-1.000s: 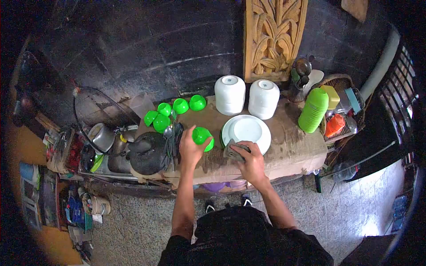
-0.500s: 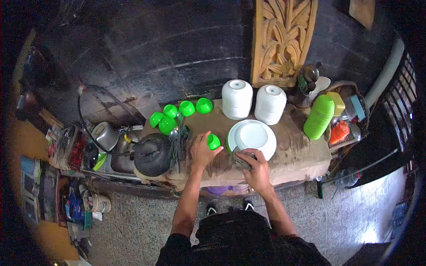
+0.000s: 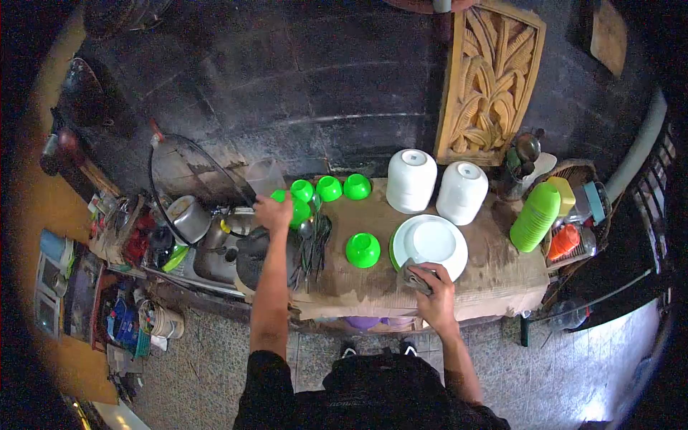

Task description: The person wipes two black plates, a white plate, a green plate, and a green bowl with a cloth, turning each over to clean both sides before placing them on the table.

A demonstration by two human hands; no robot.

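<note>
My left hand (image 3: 273, 213) reaches to the far left of the counter and closes around a small green bowl (image 3: 298, 212) in the cluster of several green bowls (image 3: 329, 188). One green bowl (image 3: 363, 249) sits upside down alone on the cardboard-covered counter (image 3: 487, 272), left of the stacked white plates (image 3: 430, 242). My right hand (image 3: 432, 284) grips a grey cloth (image 3: 415, 276) at the near rim of the plates.
Two white upturned pots (image 3: 411, 180) stand behind the plates. A stack of green cups (image 3: 535, 216) and a basket of containers (image 3: 577, 215) fill the right end. A black kettle (image 3: 251, 261), cutlery (image 3: 315, 240) and a sink with pans (image 3: 190, 218) lie left. A carved wooden panel (image 3: 487, 82) leans on the wall.
My left hand let go of the green bowl, which now rests upside down on the counter, and moved left to another green bowl. The right hand stays on the cloth.
</note>
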